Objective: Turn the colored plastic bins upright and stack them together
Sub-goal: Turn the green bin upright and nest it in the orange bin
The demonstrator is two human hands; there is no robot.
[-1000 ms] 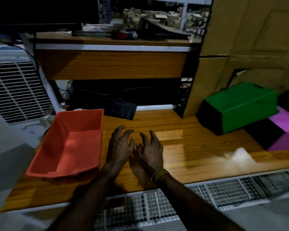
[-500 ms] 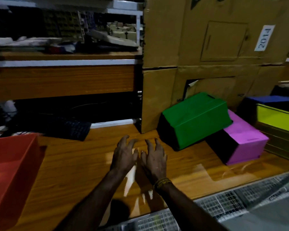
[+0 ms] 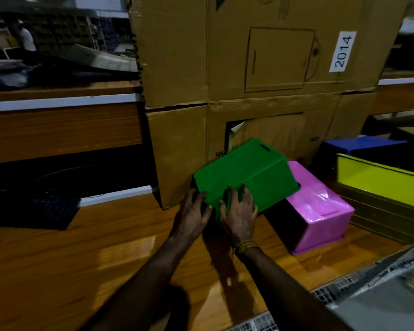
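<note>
Nearest to me, my forearms reach out over the wooden table [image 3: 69, 271], and both hands are on the green bin [image 3: 246, 175]. My left hand [image 3: 193, 217] wraps its near left corner, fingers curled around the dark edge there. My right hand [image 3: 239, 212] sits just beside it, fingers bent over the near side of the bin, thumb against the green wall. So both hands are gripping green, close together at the end nearest me.

That bin is tipped over, its base turned up and away from me, and its far right end rests on the pink bin [image 3: 318, 209], which also lies overturned on the table. This looks like the start of righting the green one: grasp made, lift not yet begun.

The next move, I judge, calls for lifting it clear of the pink one, then rolling it so the opening faces up. My hands are bunched at one end, so it may swing; spreading them would steady the turn.

Further right sits a yellow bin [image 3: 380, 185], and behind it a blue bin [image 3: 363, 143], both waiting. Behind everything stands a cardboard box [image 3: 273, 68] with a 2014 label [image 3: 342, 51], close at the green bin's back, so I would draw the bin toward me before turning.
</note>
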